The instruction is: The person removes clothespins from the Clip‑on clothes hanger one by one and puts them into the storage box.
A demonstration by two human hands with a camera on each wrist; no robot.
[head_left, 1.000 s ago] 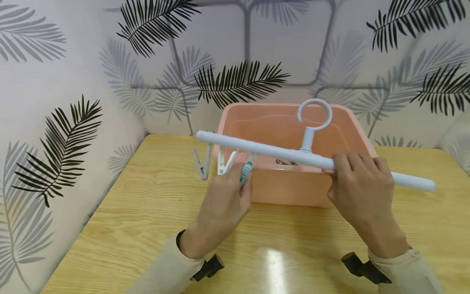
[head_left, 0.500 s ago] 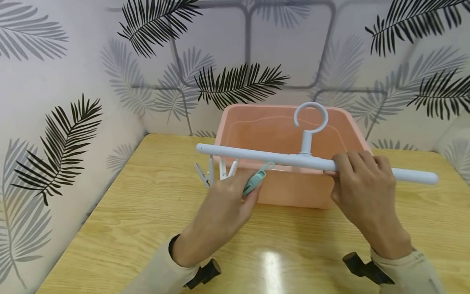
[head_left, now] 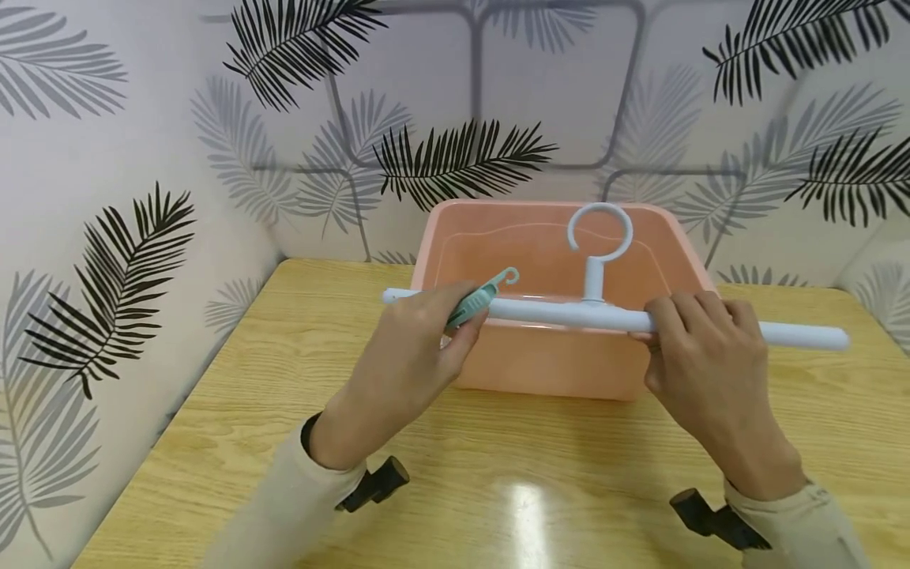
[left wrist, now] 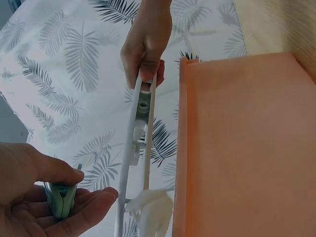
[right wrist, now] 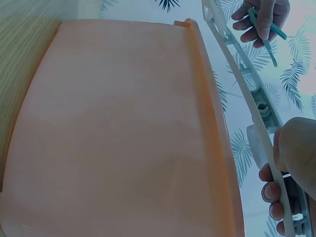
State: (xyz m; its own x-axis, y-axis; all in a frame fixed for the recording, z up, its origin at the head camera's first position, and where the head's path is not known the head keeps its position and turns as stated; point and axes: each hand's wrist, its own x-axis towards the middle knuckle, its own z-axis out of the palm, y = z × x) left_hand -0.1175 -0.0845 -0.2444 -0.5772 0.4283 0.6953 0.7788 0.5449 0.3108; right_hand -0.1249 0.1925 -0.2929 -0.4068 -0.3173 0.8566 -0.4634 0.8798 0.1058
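In the head view, my right hand (head_left: 711,371) grips the pale-blue clothes hanger (head_left: 569,314) to the right of its ring-shaped hook, holding the bar nearly level. My left hand (head_left: 405,356) pinches a green clothespin (head_left: 472,304), whose small curled hook points up and right. This hand overlaps the left part of the bar. The left wrist view has the clothespin (left wrist: 60,200) between thumb and fingers, beside the bar. A white clip (left wrist: 153,212) hangs at the bar there, mostly hidden from the head view by the left hand.
A peach plastic basin (head_left: 547,359) stands on the wooden table (head_left: 469,466), right behind and below the hanger. The leaf-patterned wall (head_left: 490,79) is close behind it. Another wall covering (head_left: 128,276) runs along the table's left edge.
The hanger's left end has come down, so the bar is more level. My left hand has risen to the bar with the green clothespin, covering the hanging clips. The right hand keeps its grip.
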